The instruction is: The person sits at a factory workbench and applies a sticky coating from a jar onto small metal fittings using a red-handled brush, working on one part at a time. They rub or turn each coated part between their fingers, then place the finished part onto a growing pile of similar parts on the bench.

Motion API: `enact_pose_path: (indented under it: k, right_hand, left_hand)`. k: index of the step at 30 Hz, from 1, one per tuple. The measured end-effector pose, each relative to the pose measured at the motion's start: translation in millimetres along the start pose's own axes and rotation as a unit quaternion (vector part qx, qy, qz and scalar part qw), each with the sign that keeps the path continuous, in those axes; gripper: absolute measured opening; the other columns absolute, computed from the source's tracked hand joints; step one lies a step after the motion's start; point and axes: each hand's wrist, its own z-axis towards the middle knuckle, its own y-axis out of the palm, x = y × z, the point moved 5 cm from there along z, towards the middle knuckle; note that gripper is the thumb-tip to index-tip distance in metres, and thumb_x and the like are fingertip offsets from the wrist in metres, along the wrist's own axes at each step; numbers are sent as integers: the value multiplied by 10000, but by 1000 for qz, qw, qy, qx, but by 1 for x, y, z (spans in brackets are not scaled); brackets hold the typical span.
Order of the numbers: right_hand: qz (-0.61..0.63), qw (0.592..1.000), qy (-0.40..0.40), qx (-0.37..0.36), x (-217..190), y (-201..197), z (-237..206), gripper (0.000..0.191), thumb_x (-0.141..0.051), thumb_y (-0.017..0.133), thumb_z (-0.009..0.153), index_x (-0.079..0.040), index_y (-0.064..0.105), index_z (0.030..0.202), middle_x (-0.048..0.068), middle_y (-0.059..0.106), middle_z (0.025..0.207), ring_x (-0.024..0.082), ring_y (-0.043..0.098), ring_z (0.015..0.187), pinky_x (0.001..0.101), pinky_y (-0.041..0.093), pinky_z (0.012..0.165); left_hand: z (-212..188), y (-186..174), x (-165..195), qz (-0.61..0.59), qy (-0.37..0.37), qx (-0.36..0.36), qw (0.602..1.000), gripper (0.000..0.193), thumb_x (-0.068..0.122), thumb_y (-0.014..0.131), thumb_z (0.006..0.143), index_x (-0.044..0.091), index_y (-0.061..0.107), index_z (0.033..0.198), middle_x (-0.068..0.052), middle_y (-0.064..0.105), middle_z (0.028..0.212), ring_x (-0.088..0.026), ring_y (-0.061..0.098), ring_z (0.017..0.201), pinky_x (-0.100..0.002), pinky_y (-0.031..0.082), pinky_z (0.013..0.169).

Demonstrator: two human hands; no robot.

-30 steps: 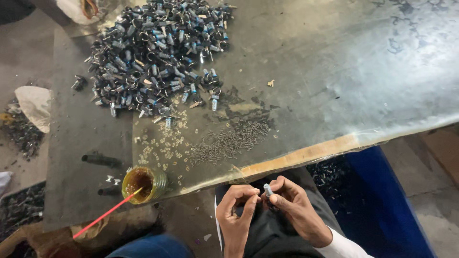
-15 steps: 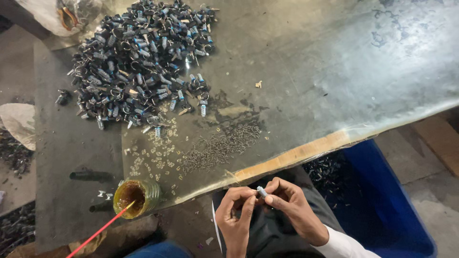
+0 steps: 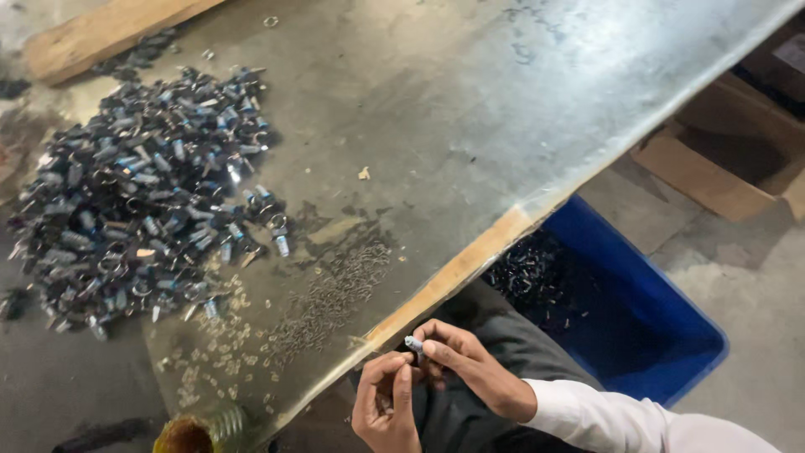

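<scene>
both hands meet just below the near edge of the desk [image 3: 503, 126], over the person's lap. the right hand [image 3: 470, 373] pinches a small silvery-blue part [image 3: 413, 343] between thumb and fingertips, tip up, so the left hand [image 3: 387, 403] can work on its end; the left fingers are curled in close beside it, and whether they grip the part or something tiny of their own is hard to say. a big heap of like parts [image 3: 138, 201] lies within reach on the desk, with a scatter of small pins [image 3: 335, 294] nearer the edge. a blue bin [image 3: 637, 327] stands under the edge, holding dark pieces. a jar [image 3: 197, 432] is cut off at the bottom, and the bin's contents are too dim to make out.
</scene>
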Motion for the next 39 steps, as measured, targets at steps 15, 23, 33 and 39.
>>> enact_pose_path:
  k: [15,23,33,39]
  right_hand:
    - [21,1000,18,10,-6,8,-27,240,-317,505,1067,-92,494,1149,-20,533,934,76,498,794,257,457,725]
    - [20,1000,-15,17,13,4,-23,176,-179,673,1002,-28,619,1073,24,664,938,101,618,846,266,514,776]
    - [78,996,38,25,53,6,-10,122,-124,697,968,-37,634,1026,31,653,970,110,622,880,276,515,767]
    - [73,997,24,18,56,7,-11,125,-109,699,978,-17,640,1038,40,646,979,126,629,881,291,527,790]
  left_hand:
    - [-20,4,7,9,-48,16,999,124,-117,599,920,-60,673,1002,-179,711,1028,-189,738,853,-321,634,771]
    - [-18,3,31,25,10,-3,1000,91,-104,668,921,-44,694,984,-131,703,1004,-161,685,887,-282,577,787]
    - [-13,-25,46,90,37,23,995,93,-67,716,905,-7,693,973,-76,718,996,-146,683,922,-261,558,817]
    - [-14,-26,43,118,46,28,992,105,-52,745,898,3,693,970,-81,726,989,-149,703,910,-267,583,805]
